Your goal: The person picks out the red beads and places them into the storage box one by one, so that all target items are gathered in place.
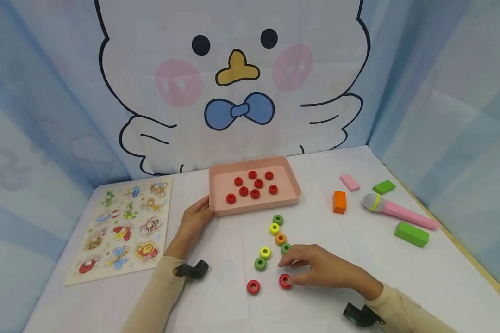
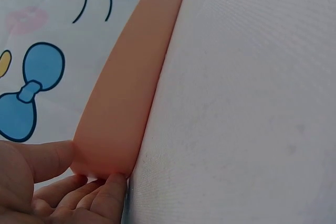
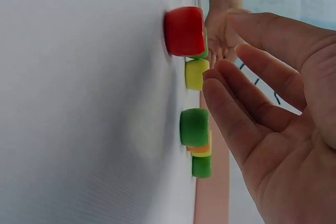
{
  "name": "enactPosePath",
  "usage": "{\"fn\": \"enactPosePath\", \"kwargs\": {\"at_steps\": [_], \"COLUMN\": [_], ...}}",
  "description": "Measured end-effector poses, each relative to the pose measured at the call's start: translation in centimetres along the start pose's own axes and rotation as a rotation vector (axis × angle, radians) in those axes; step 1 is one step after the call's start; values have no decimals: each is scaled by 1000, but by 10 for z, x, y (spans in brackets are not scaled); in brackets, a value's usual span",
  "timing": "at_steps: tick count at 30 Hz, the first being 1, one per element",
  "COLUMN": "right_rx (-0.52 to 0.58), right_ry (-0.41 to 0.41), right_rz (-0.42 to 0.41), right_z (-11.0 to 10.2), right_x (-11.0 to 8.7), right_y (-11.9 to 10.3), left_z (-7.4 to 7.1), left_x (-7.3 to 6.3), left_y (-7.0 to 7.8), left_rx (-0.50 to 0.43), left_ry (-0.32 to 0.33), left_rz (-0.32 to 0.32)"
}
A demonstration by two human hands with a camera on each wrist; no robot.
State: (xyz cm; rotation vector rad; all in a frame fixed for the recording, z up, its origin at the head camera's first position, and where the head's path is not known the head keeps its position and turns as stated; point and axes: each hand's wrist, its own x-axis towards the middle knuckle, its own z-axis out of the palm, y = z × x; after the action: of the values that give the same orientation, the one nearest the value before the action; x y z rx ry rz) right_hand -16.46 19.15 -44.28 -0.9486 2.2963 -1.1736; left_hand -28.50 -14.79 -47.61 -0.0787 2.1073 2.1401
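Note:
My left hand (image 1: 196, 219) is at the near left corner of a shallow pink tray (image 1: 256, 209). In the left wrist view, the thumb touches the upper rim and the fingertips meet the wall's lower edge. Several red beads (image 1: 259, 183) lie spread inside the tray. My right hand (image 1: 322, 268) hovers low over a red bead (image 1: 283, 282), thumb and fingers apart with nothing between them. Left of that bead lies another red bead (image 1: 253, 287). Green beads (image 1: 260, 264), yellow beads (image 1: 265, 252) and an orange bead (image 1: 280, 239) form a loose trail toward the tray.
A board of insect pictures (image 1: 125, 231) lies at the left. On the right are a pink toy microphone (image 1: 404, 213), an orange block (image 1: 339, 202), a pink block (image 1: 350, 182) and green blocks (image 1: 411, 234). A printed curtain (image 1: 241, 143) stands behind the white table.

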Motion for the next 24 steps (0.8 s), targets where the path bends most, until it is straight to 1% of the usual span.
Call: {"fn": "enactPosePath", "kwargs": {"at_steps": [7, 11, 15, 19, 24], "right_rx": [69, 110, 121, 123, 126], "right_ry": [-15, -17, -17, -17, -18], "right_rz": [24, 3, -7, 14, 19], "right_z": [8, 11, 13, 14, 14], "right_x": [-5, -4, -4, -3, -2], "right_y": [8, 12, 14, 13, 11], "left_z": [-1, 0, 1, 0, -1], "left_x": [-1, -2, -1, 0, 0], "left_y": [0, 2, 2, 1, 0], "left_rx": [-19, -34, -42, -43, -44], "left_ry": [-12, -9, -10, -16, -29], "left_rz": [1, -5, -11, -15, 3]}}
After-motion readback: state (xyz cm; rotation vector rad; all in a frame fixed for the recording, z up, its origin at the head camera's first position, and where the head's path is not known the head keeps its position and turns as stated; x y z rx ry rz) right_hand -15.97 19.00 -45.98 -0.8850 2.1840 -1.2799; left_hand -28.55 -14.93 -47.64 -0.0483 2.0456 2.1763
